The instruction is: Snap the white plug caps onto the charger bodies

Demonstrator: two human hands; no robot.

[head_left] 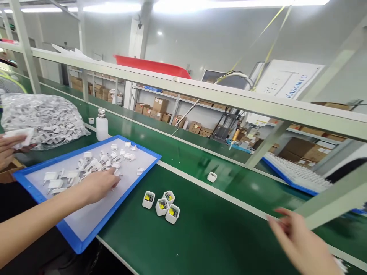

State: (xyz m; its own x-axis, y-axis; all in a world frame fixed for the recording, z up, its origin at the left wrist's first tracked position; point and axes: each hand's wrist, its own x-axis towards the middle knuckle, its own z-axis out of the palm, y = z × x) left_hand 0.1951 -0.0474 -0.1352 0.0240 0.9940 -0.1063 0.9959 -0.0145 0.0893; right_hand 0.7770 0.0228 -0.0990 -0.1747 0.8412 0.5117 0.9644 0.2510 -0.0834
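Observation:
My left hand (pixel 100 186) reaches over the blue-rimmed tray (pixel 145 173), its fingers apart and down among loose white plastic plug pieces (pixel 96 164). Its fingertips touch or nearly touch the pieces; the contact is partly hidden. Over the green belt's edge at the right, my right hand (pixel 298 236) is held with thumb and fingers apart and nothing seen between them. Between the hands stand several white charger housings (pixel 172 214), their tops uncovered, with yellow and dark parts inside. Another white housing (pixel 212 177) sits farther back on the belt.
A clear bag (pixel 46 118) full of white pieces and a white pump bottle (pixel 102 126) stand behind the tray. Another person's hand (pixel 8 147) holds something white at far left. A metal post (pixel 269 143) rises near my right hand; another blue-rimmed tray (pixel 286 179) lies beyond.

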